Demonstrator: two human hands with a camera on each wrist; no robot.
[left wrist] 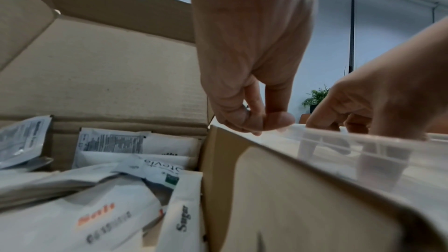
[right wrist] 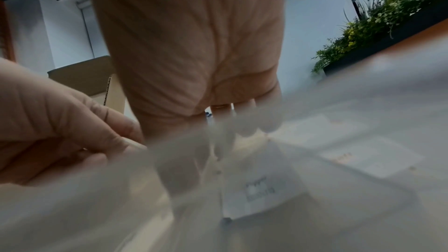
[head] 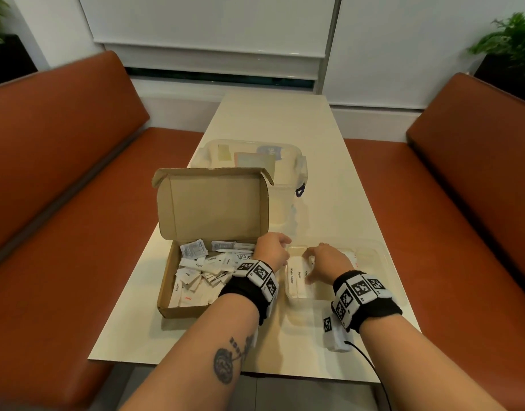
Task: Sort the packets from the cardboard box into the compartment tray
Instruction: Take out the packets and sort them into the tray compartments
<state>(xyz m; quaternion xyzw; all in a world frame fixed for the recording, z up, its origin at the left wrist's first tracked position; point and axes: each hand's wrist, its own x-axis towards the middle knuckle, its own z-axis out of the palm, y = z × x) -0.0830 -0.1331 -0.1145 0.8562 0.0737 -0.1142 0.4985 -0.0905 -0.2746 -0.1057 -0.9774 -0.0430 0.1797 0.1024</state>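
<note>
An open cardboard box [head: 178, 312] on the table's left holds several white packets [head: 196, 271], some marked Sugar, Salt and Stevia. Touching its right wall lies the clear compartment tray [head: 371, 253] with a few sugar packets [head: 295, 277] in its left compartment. My left hand [head: 286, 243] pinches the tray's far left rim [left wrist: 363, 137] beside the box wall [left wrist: 290, 198], fingertips [left wrist: 264, 122] meeting there. My right hand [head: 307, 268] reaches down into the tray with straight fingers [right wrist: 242, 127], blurred behind the clear wall. What they touch is unclear.
A clear lidded storage container [head: 285, 173] stands behind the box. Orange benches [head: 62, 173] [head: 463, 203] flank the narrow cream table [head: 285, 120]. A black cable [head: 371, 366] trails off the near edge under my right wrist. Plants [head: 510, 37] stand behind the benches.
</note>
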